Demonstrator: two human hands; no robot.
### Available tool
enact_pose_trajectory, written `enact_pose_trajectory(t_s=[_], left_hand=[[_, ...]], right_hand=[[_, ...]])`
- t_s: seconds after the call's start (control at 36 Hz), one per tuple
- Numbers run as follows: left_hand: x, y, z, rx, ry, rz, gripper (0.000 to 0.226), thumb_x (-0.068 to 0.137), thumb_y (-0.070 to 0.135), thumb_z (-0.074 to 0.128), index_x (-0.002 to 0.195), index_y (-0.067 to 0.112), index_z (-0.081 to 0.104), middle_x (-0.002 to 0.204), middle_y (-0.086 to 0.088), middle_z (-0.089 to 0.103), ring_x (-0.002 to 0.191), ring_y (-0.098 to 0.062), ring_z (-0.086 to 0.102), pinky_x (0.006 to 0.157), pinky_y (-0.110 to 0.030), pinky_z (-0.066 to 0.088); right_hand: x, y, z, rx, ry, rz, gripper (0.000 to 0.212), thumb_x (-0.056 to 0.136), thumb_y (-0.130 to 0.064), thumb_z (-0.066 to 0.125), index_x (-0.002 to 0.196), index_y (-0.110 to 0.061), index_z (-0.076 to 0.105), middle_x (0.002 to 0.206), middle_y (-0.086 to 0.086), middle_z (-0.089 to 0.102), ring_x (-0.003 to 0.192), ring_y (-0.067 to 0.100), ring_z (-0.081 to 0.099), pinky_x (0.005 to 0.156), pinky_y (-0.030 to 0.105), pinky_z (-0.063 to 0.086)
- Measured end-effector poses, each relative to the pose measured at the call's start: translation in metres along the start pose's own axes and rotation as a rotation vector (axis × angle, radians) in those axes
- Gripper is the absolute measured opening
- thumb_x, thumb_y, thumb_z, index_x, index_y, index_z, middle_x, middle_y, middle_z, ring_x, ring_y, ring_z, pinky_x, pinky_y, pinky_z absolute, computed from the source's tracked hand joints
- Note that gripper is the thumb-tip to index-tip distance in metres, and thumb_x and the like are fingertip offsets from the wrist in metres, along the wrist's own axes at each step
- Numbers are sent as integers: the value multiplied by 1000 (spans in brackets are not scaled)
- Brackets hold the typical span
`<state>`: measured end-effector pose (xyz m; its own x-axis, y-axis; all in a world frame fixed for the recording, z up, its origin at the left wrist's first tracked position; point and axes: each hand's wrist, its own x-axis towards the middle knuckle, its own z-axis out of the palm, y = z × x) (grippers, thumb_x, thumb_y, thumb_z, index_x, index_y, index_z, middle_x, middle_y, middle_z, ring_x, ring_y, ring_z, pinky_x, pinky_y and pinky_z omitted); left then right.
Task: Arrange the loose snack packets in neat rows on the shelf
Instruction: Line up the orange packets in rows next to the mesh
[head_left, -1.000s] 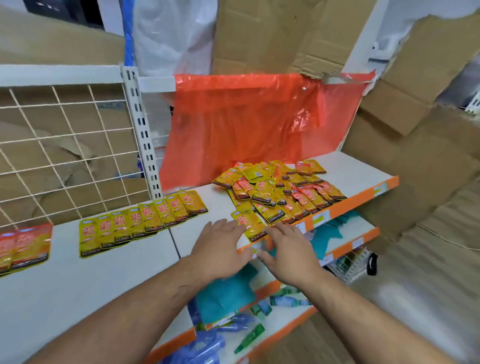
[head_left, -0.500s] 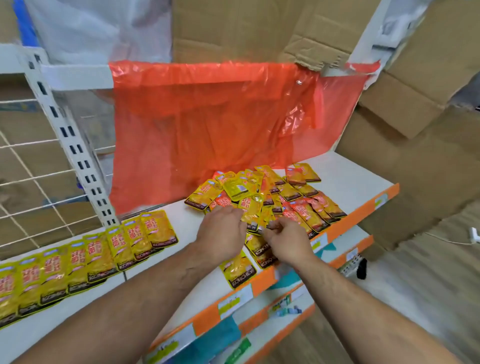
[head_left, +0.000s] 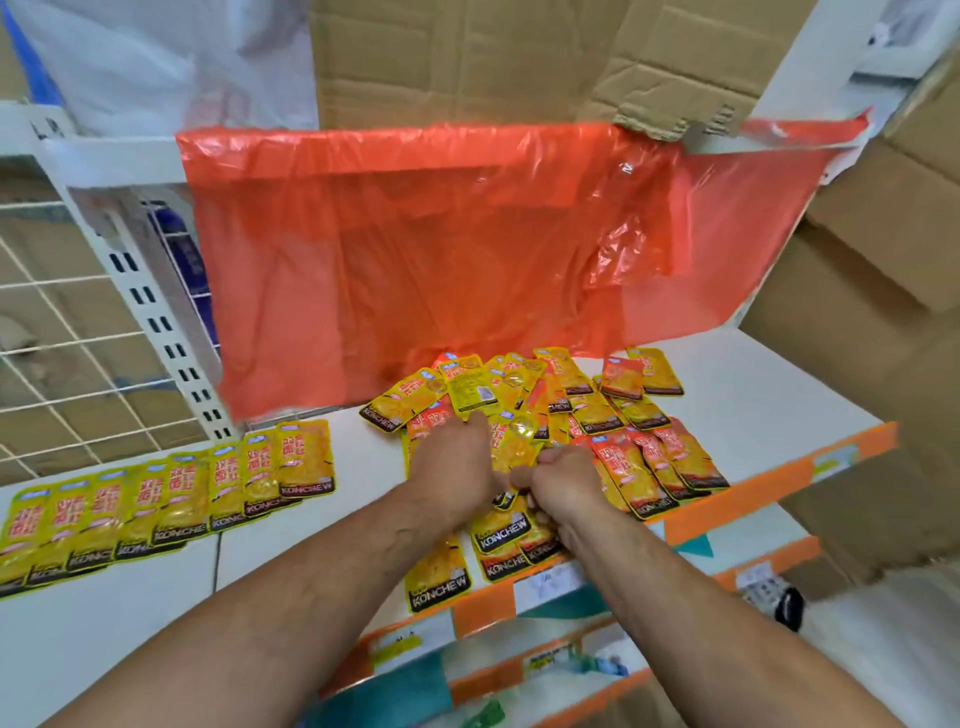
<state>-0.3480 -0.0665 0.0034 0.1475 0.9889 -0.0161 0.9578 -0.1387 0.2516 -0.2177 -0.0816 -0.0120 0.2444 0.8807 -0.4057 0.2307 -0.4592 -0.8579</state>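
I'm gathering: my right hand (head_left: 563, 483) clenches glossy yellow and orange foil snack packets (head_left: 524, 405) heaped on the flat white metal shelf (head_left: 753, 395). My left hand (head_left: 457, 467) lies among them, its grip unclear. Next, I think, lift a few across to the tidy yellow row (head_left: 171, 499).

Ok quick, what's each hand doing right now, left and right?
Left hand: fingers in the loose packets, grip cannot be told.
Right hand: curled, pinching some of those packets.
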Motion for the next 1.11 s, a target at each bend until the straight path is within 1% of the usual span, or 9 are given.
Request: enact_pose_trajectory(t_s=[0.17,0.25,0.42,0.53,0.67,0.78,0.92,1.0,1.11], left_hand=[[-9,23,3,-88,-20,-83,66,68,50,81,112,8,55,113,-15,59,103,-32,58,74,-34,43],[-14,34,6,-152,-44,-132,67,68,49,82,114,7,55,113,-13,61,104,-31,58,75,-34,43],[-31,47,10,-381,-21,-237,20,81,28,73,89,19,58,93,0,64,89,-22,59,69,-29,43],[-43,44,16,-503,10,-317,25,81,20,70,79,17,45,78,5,51,77,-22,50,57,-31,32],[-67,25,19,-636,103,-482,13,79,16,67,79,10,56,75,-6,57,71,-24,52,60,-31,36],[-92,0,13,-733,179,-607,25,80,14,66,68,16,44,68,-5,47,66,-25,45,60,-31,33],[-132,-30,-3,-860,263,-724,29,74,12,69,65,20,43,67,-8,49,59,-22,49,53,-38,51],[-154,-51,-13,-880,328,-755,32,76,8,69,64,20,41,64,-7,50,56,-21,52,51,-35,47],[-182,-82,-25,-864,419,-795,35,82,7,66,64,20,39,58,2,53,59,-21,59,56,-29,40]], right_hand=[[3,14,-23,-59,-94,-19,32,76,-3,72,56,-11,48,52,10,46,38,17,38,44,26,27],[-1,20,-39,-39,-149,-14,17,79,-10,73,70,-12,58,57,1,52,45,15,47,43,24,38],[-10,28,-55,22,-162,30,30,90,-1,60,61,-8,56,44,6,45,35,16,32,39,22,23],[-17,37,-56,34,-202,5,28,85,-3,63,61,-12,51,48,7,42,35,15,29,42,20,21],[-28,45,-46,71,-268,-77,37,88,-6,62,61,-19,40,54,7,34,38,13,24,44,20,17],[-41,40,-29,66,-314,-104,34,90,-9,61,64,-19,42,53,6,35,38,15,27,42,21,20],[-61,28,6,68,-406,-143,15,92,-11,62,81,-16,53,52,7,44,42,18,35,44,26,28],[-75,22,32,27,-432,-214,20,92,-9,62,77,-16,50,56,10,44,39,17,36,41,24,29],[-99,14,61,6,-458,-314,28,93,-9,59,71,-17,44,64,16,39,45,20,34,51,32,27]])
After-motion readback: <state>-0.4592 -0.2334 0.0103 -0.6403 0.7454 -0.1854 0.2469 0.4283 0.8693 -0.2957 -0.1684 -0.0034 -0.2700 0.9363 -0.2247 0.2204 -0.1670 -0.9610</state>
